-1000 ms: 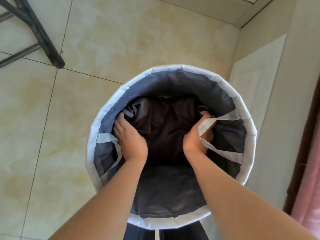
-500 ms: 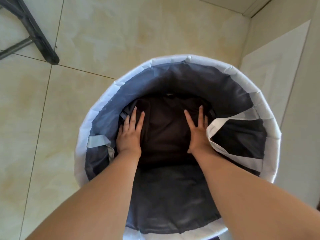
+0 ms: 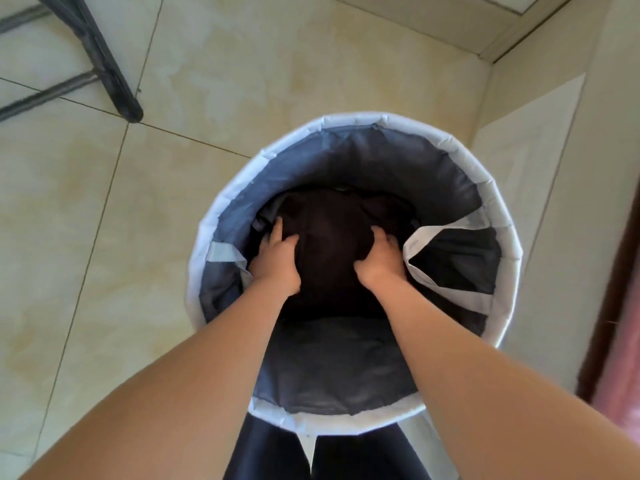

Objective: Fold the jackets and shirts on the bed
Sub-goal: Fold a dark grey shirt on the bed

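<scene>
- Laundry sits low inside a round basket (image 3: 346,120) with a white rim and grey-blue lining. It is one dark garment (image 3: 332,237), bunched into a mound on the basket's bottom.
- Left hand (image 3: 277,259) is at the garment's 9 o'clock side, fingers curled into the cloth and thumb laid over the top, gripping it.
- Right hand (image 3: 381,263) is at the garment's 3 o'clock side, fingers bent down over the edge of the mound, also gripping it.
- Both forearms reach in over the rim from 6 o'clock.
- A white strap handle (image 3: 420,237) droops inward from the rim at 3 o'clock, just beside the right hand.
- The basket stands on a beige tiled floor (image 3: 242,64).
- A black metal leg (image 3: 104,64) rests on the floor at 10 o'clock, well apart from the basket.
- Pink fabric (image 3: 620,358) hangs at the view's edge at 4 o'clock.
</scene>
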